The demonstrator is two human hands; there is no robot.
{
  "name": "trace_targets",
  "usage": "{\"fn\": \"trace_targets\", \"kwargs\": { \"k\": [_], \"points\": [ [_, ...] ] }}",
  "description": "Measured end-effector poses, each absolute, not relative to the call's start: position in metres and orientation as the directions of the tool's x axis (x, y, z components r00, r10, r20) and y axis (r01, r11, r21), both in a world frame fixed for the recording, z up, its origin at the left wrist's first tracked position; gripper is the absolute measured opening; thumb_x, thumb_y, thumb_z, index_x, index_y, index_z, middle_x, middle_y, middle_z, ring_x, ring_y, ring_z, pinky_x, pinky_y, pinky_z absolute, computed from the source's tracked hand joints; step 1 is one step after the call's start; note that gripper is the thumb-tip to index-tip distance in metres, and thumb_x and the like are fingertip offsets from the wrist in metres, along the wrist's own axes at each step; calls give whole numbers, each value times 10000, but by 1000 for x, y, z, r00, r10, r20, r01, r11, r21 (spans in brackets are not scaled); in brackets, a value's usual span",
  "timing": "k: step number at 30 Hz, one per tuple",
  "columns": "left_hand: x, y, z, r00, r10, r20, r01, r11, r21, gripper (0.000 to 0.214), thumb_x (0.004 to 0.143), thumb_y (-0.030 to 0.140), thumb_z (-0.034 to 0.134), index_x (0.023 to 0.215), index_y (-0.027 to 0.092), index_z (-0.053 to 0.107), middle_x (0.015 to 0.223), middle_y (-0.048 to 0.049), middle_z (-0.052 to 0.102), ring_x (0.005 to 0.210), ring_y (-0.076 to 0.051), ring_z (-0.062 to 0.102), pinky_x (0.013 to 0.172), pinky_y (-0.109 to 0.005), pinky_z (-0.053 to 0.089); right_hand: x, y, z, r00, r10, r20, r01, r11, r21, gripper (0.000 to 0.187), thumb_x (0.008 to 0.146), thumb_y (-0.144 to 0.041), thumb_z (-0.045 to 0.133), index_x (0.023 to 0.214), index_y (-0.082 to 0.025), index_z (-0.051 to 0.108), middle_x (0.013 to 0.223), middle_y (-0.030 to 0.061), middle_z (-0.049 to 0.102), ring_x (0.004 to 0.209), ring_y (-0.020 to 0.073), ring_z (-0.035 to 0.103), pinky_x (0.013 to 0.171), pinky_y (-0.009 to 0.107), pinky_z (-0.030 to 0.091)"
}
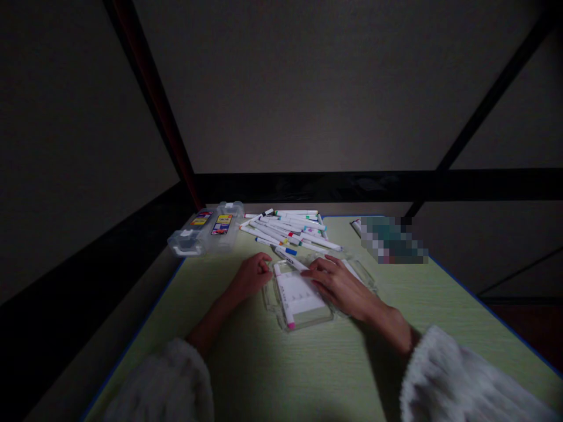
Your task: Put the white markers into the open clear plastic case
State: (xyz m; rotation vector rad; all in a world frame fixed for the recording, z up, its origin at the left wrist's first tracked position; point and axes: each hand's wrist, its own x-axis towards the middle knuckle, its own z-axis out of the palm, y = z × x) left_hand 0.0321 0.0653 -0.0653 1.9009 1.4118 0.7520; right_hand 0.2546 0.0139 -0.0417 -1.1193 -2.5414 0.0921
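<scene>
In front of me lies an opened clear plastic case with a white paper insert. One white marker with a pink end rests along the case's left side. Over the case, my right hand grips a white marker near its lower end, the far end pointing up and left towards the pile. Just left of the case's edge is my left hand, its fingers curled in and nothing visible in them. Close beyond the held marker lies a marker with blue ends.
A heap of white markers with coloured ends spreads across the table's far side. Two clear plastic cases with colourful labels stand at the back left. A pixelated item lies at the back right. The pale green table has blue edges; walls stand behind.
</scene>
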Motion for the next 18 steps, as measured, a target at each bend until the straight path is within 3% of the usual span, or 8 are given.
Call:
{"fn": "trace_targets", "kwargs": {
  "k": [8,18],
  "points": [
    [34,68,-69,188,967,170,492,-242,836,293,663,92,443,939,136,527,933,-67,552,865,-148,514,715,-249,441,247,7,-43,-663,712,232,675,702,-225,261,852,-153,400,1043,-219,565,893,47,583,916,169,523,949,435,236],
    [38,70,-69,330,940,83,321,-195,927,394,770,209,405,1148,127,476,1132,-84,568,1062,-179,493,949,-318,344,243,0,-38,-685,693,224,627,718,-303,294,811,-96,420,1031,-222,570,927,30,598,926,163,521,959,419,219]
  ]
}}
